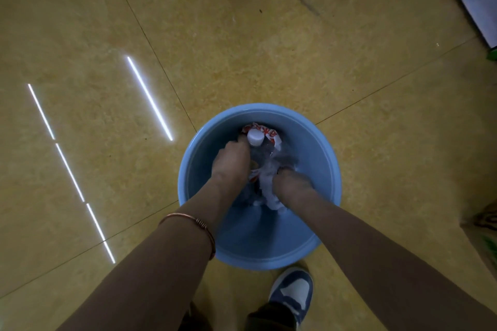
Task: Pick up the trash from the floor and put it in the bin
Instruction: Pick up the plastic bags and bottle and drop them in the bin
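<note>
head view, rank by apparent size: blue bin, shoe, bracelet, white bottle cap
1. blue bin, by far the largest.
2. shoe and bracelet: similar span, not ranked. The bracelet is nearer the camera, and the shoe is partly hidden by the trouser leg.
3. white bottle cap, smallest.

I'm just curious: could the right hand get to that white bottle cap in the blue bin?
Probably yes. The right hand is inside the blue bin, and the white cap lies uncovered just ahead. It grips crumpled white paper, though, so it would likely have to drop that first.
</note>
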A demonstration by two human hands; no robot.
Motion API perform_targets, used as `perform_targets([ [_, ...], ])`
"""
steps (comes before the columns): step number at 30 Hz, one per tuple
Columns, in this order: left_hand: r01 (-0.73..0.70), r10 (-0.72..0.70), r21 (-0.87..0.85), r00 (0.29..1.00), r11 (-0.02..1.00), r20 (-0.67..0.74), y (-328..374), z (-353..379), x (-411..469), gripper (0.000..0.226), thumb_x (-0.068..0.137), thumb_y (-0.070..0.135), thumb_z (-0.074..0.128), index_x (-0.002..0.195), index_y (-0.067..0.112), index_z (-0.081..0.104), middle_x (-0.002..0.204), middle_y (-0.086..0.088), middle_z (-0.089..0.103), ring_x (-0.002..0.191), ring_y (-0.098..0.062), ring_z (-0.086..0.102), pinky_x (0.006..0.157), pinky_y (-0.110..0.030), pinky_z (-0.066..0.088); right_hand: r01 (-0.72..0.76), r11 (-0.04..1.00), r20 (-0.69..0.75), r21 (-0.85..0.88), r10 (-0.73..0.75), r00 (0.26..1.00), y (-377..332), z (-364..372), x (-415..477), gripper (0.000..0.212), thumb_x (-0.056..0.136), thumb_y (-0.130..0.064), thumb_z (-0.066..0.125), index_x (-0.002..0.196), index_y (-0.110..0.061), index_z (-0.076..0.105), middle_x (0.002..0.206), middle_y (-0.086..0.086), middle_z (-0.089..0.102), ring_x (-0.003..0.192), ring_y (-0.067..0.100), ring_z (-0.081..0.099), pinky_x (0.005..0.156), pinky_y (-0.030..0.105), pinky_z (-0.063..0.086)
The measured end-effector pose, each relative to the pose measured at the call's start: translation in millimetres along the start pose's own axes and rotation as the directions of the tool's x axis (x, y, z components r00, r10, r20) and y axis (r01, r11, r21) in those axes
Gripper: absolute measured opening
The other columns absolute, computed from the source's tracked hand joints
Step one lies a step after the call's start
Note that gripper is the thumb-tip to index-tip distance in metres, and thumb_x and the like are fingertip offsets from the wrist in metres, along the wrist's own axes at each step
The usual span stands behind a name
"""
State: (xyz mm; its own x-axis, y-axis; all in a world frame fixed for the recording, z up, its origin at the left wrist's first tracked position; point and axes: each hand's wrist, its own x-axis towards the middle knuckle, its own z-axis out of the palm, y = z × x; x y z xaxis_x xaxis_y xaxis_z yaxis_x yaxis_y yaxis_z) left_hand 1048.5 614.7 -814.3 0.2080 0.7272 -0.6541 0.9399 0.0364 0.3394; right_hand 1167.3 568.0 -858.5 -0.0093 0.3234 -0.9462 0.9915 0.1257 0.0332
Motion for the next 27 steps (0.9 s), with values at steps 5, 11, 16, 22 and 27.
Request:
perform_targets([
  [5, -0.011, 0.013, 0.082, 1.0, 0.997, -0.025, 2.7, 2.8, 1.0, 0.042, 0.093, 0.011, 0.05, 0.132, 0.007, 0.035, 0.125, -0.018, 0.054, 0.112, -0.035, 0.055, 0.092, -0.039, 0.043, 0.0, 0.999, -0.009, 0.041, 0.001, 1.0, -4.1, -6.7, -10.1, 0.047, 0.1, -0.018, 0.042, 0.144, -0.002, 0.035, 0.153, 0.012, 0.03, 0.14, 0.03, 0.03, 0.109, 0.038, 0.032],
  [11, 0.098, -0.102, 0.085, 0.994, 0.992, 0.037, 2.7, -11.5, -37.2, 0.045, 0.089, 0.027, 0.062, 0.121, 0.003, 0.043, 0.12, -0.015, 0.056, 0.109, -0.033, 0.057, 0.083, -0.038, 0.046, 0.002, 1.0, -0.299, -0.012, -0.005, 0.954, 1.0, -4.2, -63.9, 0.044, 0.095, -0.022, 0.049, 0.137, -0.009, 0.045, 0.144, 0.012, 0.041, 0.135, 0.028, 0.034, 0.108, 0.035, 0.026],
  [16, 0.091, -0.104, 0.15, 0.991, 0.984, 0.084, 11.3, -51.3, -76.3, 0.04, 0.093, 0.043, 0.05, 0.107, 0.007, 0.058, 0.108, -0.013, 0.061, 0.095, -0.03, 0.059, 0.07, -0.032, 0.041, 0.089, 0.971, -0.466, 0.22, 0.025, 0.884, 8.9, -10.3, -121.4, 0.039, 0.093, -0.024, 0.047, 0.13, -0.008, 0.048, 0.133, 0.012, 0.047, 0.123, 0.028, 0.044, 0.099, 0.036, 0.034],
  [22, -0.115, 0.115, 0.007, 0.993, 0.993, 0.016, 35.2, -104.6, -129.7, 0.032, 0.093, 0.034, 0.048, 0.112, 0.009, 0.058, 0.12, -0.012, 0.057, 0.108, -0.03, 0.055, 0.079, -0.035, 0.044, 0.273, 0.613, -0.477, 0.741, 0.195, 0.857, 16.8, -35.6, -198.7, 0.037, 0.09, -0.027, 0.058, 0.124, -0.011, 0.057, 0.124, 0.004, 0.058, 0.113, 0.02, 0.056, 0.092, 0.029, 0.044],
  [27, -0.298, 0.254, -0.259, 0.948, 0.919, -0.192, 68.8, -168.8, -195.6, 0.039, 0.092, 0.027, 0.055, 0.129, 0.015, 0.052, 0.133, -0.006, 0.046, 0.115, -0.023, 0.052, 0.094, -0.025, 0.038, 0.437, 0.385, -0.552, 0.813, 0.27, 0.789, 23.4, -79.3, -286.6, 0.035, 0.087, -0.024, 0.064, 0.121, -0.017, 0.059, 0.118, -0.001, 0.063, 0.106, 0.013, 0.058, 0.088, 0.024, 0.045],
])
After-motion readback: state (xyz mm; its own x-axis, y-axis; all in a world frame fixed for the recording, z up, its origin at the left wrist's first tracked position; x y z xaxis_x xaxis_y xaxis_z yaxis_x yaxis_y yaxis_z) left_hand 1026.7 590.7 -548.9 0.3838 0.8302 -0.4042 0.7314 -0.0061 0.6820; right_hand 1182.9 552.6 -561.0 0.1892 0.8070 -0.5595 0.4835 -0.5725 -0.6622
